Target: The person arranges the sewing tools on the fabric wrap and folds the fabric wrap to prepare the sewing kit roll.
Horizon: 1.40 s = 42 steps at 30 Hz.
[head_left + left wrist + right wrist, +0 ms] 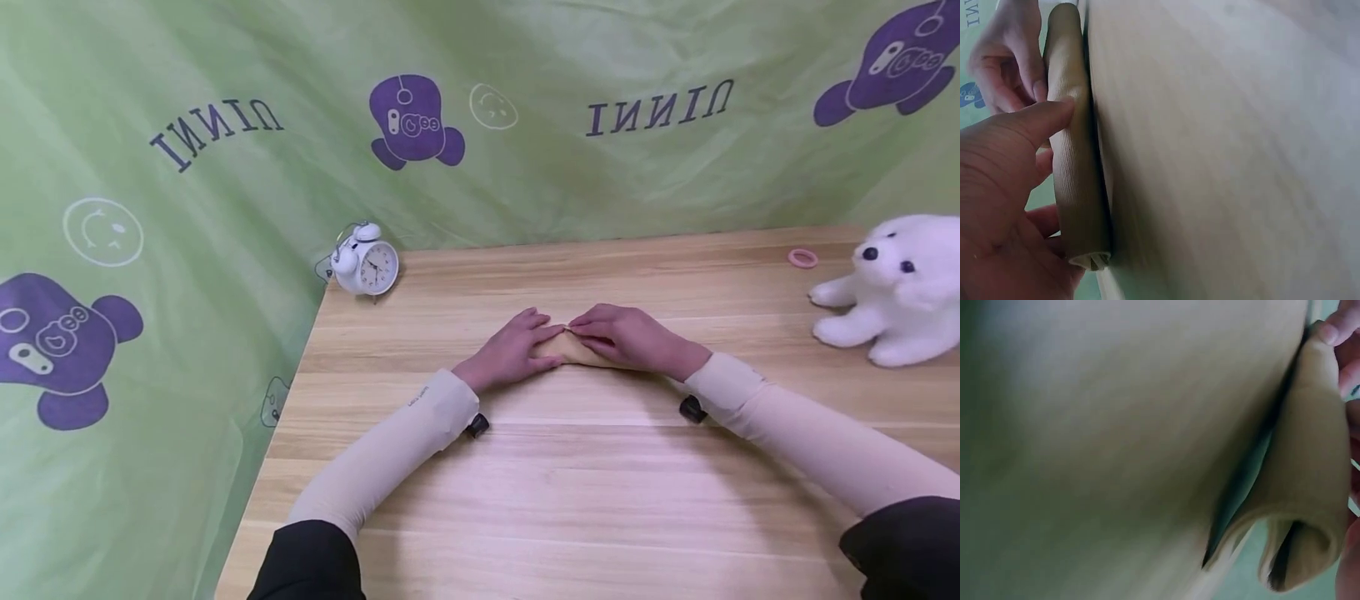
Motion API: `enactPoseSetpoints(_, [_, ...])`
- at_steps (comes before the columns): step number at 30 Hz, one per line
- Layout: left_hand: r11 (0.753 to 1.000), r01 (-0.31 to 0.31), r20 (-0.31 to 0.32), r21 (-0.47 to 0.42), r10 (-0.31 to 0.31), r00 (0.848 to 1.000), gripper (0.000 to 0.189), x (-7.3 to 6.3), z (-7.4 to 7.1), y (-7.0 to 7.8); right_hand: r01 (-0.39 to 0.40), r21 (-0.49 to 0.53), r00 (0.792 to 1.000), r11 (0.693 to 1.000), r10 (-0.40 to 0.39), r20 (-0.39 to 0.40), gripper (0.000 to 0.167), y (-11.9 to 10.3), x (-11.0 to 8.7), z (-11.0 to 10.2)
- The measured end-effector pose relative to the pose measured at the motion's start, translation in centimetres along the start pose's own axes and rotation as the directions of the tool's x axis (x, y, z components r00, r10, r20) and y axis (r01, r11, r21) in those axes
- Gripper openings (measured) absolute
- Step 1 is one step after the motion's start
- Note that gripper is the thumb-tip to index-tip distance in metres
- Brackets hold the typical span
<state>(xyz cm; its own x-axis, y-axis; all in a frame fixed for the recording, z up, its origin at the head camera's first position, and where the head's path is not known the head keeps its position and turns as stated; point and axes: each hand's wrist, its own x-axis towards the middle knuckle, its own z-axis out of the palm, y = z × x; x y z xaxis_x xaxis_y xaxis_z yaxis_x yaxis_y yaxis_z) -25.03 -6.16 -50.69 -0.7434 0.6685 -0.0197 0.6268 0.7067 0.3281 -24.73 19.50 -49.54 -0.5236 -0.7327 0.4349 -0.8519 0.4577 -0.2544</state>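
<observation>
A tan, finely ribbed piece of cloth lies rolled into a narrow strip on the table, between both hands. My left hand holds its left part, the thumb on the near side and the other fingers behind. In the left wrist view, the cloth roll shows a layered, tightly curled end. My right hand pinches the far edge of the cloth near the middle, close to the left fingertips. From the right wrist, the cloth's other end looks looser, with an open curl and a flap spreading away.
A white alarm clock stands at the table's back left corner. On the right sit a white plush dog and a pink ring. A green printed curtain hangs behind and left of the wooden table.
</observation>
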Motion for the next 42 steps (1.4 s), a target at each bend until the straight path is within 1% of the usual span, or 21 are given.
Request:
enactPoseSetpoints(3, [0.999, 0.026, 0.037, -0.041, -0.024, 0.999, 0.065, 0.0, -0.1, 0.0, 0.034, -0.02, 0.999, 0.999, -0.034, 0.018, 0.035, 0.2, -0.3, 0.0])
enactPoseSetpoints(6, [0.996, 0.038, 0.064, -0.078, -0.033, 0.997, 0.065, -0.1, -0.5, 0.1, 0.058, -0.028, 0.998, 0.998, -0.057, 0.038, 0.043, 0.2, -0.4, -0.1])
enactPoseSetpoints(8, [0.996, 0.037, 0.074, -0.087, -0.03, 0.997, 0.065, -0.1, -0.7, 0.2, 0.073, -0.039, 0.996, 0.997, -0.071, 0.049, 0.045, 0.1, -0.3, -0.3])
enactPoseSetpoints(12, [0.997, 0.029, 0.088, -0.077, -0.022, 0.996, 0.064, -0.2, -0.9, 0.2, 0.088, -0.065, 0.994, 0.994, -0.083, 0.075, 0.044, -0.1, -0.1, -0.5])
enactPoseSetpoints(16, [0.998, 0.022, 0.085, -0.059, -0.017, 0.996, 0.064, -0.3, -1.0, 0.3, 0.096, -0.079, 0.99, 0.992, -0.088, 0.107, 0.041, -0.2, 0.2, -0.5])
enactPoseSetpoints(19, [0.998, 0.022, 0.079, -0.05, -0.018, 0.997, 0.064, -0.3, -1.1, 0.4, 0.103, -0.092, 0.989, 0.99, -0.092, 0.117, 0.038, -0.3, 0.3, -0.5])
enactPoseSetpoints(25, [0.999, 0.021, 0.074, -0.042, -0.018, 0.997, 0.065, -0.4, -1.0, 0.4, 0.128, -0.119, 0.987, 0.985, -0.116, 0.108, 0.032, -0.3, 0.4, -0.4])
enactPoseSetpoints(28, [0.999, 0.024, 0.068, -0.032, -0.022, 0.997, 0.064, -0.3, -0.9, 0.3, 0.119, -0.111, 0.989, 0.987, -0.107, 0.105, 0.033, -0.2, 0.5, -0.5])
enactPoseSetpoints(30, [0.999, 0.021, 0.064, -0.026, -0.019, 0.998, 0.065, -0.2, -0.7, 0.2, 0.088, -0.092, 0.991, 0.992, -0.078, 0.108, 0.036, -0.1, 0.2, -0.7])
enactPoseSetpoints(32, [1.0, 0.004, 0.057, -0.007, -0.004, 0.998, 0.066, -0.2, -0.6, 0.1, 0.027, -0.051, 0.994, 0.998, -0.021, 0.11, 0.038, -0.2, -0.2, -0.8])
enactPoseSetpoints(34, [1.0, -0.025, 0.035, 0.008, 0.025, 0.999, 0.068, -0.2, -0.5, -0.1, -0.065, 0.003, 0.993, 0.998, 0.065, 0.101, 0.038, -0.3, -0.7, -1.0])
enactPoseSetpoints(35, [0.999, -0.038, 0.017, 0.006, 0.038, 0.999, 0.068, -0.2, -0.5, -0.1, -0.119, 0.029, 0.989, 0.993, 0.116, 0.092, 0.037, -0.4, -0.9, -1.1])
enactPoseSetpoints(37, [0.999, -0.048, -0.021, -0.009, 0.048, 0.999, 0.068, -0.2, -0.6, -0.2, -0.225, 0.059, 0.972, 0.973, 0.22, 0.075, 0.034, -0.6, -1.3, -1.4])
enactPoseSetpoints(39, [0.999, -0.036, -0.054, -0.037, 0.034, 0.998, 0.067, -0.1, -0.7, -0.4, -0.317, 0.077, 0.948, 0.945, 0.312, 0.07, 0.033, -0.7, -1.4, -1.7])
enactPoseSetpoints(40, [0.998, -0.023, -0.066, -0.057, 0.02, 0.998, 0.065, -0.1, -0.7, -0.4, -0.355, 0.077, 0.934, 0.932, 0.349, 0.078, 0.033, -0.7, -1.3, -1.9])
enactPoseSetpoints(42, [0.996, -0.007, -0.071, -0.086, 0.0, 0.998, 0.06, 0.0, -0.9, -0.6, -0.398, 0.061, 0.914, 0.915, 0.391, 0.106, 0.034, -0.6, -1.2, -2.1])
